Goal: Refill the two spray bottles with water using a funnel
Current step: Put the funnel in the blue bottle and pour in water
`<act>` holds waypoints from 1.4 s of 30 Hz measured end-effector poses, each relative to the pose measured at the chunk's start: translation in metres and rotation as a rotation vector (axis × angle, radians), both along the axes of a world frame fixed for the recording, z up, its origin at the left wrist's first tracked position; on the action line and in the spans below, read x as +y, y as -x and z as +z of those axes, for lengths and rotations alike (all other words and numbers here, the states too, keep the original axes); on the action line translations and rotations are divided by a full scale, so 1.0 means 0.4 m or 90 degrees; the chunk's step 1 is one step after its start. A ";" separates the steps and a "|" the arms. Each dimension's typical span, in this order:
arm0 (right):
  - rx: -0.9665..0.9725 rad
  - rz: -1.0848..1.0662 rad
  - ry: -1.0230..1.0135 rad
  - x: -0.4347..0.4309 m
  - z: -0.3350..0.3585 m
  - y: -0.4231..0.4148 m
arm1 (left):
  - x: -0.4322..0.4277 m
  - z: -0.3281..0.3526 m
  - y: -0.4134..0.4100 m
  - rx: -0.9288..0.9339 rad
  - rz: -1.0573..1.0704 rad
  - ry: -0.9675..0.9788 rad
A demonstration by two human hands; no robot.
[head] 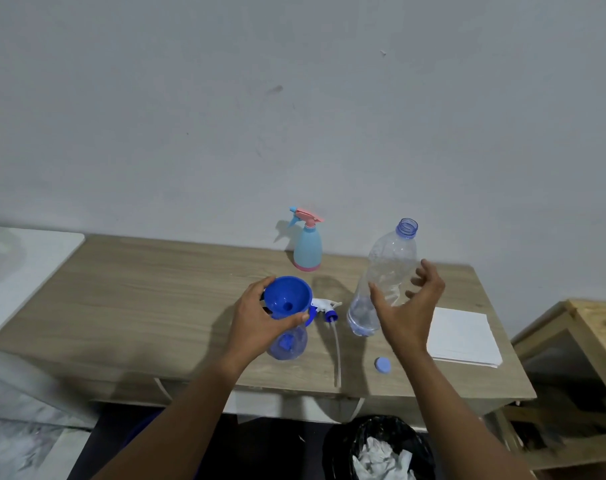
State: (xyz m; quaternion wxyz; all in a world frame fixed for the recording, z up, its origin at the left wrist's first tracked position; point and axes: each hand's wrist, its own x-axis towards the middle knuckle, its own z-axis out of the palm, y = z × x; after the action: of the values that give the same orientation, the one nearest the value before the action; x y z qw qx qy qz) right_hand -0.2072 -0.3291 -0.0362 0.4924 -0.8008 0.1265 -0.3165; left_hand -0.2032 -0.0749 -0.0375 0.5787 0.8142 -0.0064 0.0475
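Note:
A blue funnel (287, 297) sits in the neck of a clear bluish spray bottle (287, 342) at the table's middle front. My left hand (260, 320) grips the funnel's rim and neck. A tall clear water bottle (386, 271) without its cap stands upright to the right. My right hand (407, 306) is spread around it with the fingers apart, and I cannot tell if it touches. The white and blue sprayer head (327, 308) with its long tube lies between the two bottles. A light-blue and pink spray bottle (307, 244) stands by the wall.
A small blue cap (383, 364) lies near the wooden table's front edge (156, 299). A folded white cloth (462, 336) rests at the right. Below the table stands a black-lined bin (381, 448) with crumpled paper. A wooden stand (578, 358) is at the right.

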 end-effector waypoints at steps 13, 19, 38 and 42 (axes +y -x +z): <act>0.185 0.479 0.039 0.249 0.002 -0.020 | 0.004 -0.058 0.014 0.119 -0.017 -0.046; 0.172 0.459 0.012 0.266 -0.006 -0.042 | -0.001 -0.083 0.001 0.151 -0.002 -0.049; 0.225 0.227 -0.278 0.245 -0.071 -0.034 | 0.113 -0.109 -0.036 0.091 0.050 -0.071; 0.291 0.238 -0.228 0.261 -0.167 -0.003 | 0.142 -0.112 -0.043 0.090 0.049 -0.078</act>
State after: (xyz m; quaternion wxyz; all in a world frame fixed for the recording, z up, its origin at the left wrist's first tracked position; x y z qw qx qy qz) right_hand -0.2058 -0.2246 -0.1028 0.6337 -0.7611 0.1379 -0.0062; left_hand -0.1860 -0.0179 -0.0823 0.5243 0.8492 0.0627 0.0112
